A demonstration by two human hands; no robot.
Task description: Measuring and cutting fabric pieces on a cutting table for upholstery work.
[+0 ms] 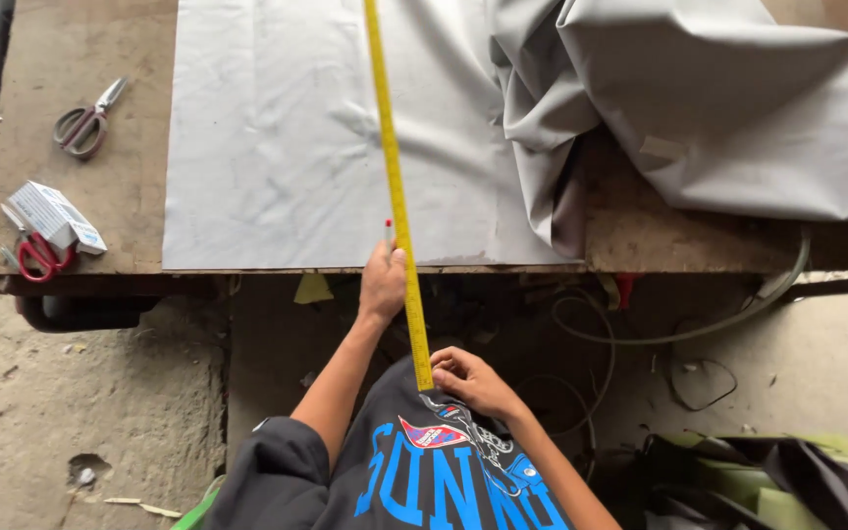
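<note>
A bare concrete floor (100, 393) is surrounding a worn wooden worktop (80, 196). A grey sheet (277, 147) is lying flat across it, with bunched grey fabric (718, 108) piled toward 2 o'clock. A yellow measuring tape (392, 167) is stretching over the sheet, its long axis running from 12 o'clock down to 6 o'clock, slightly slanted. The left hand (383, 280) is pressing the tape at the worktop's near edge while gripping a small marker (389, 232). The right hand (471, 378) is pinching the tape's lower end against the torso. Scissors (85, 123) and a small box (53, 216) are resting toward 10 o'clock.
</note>
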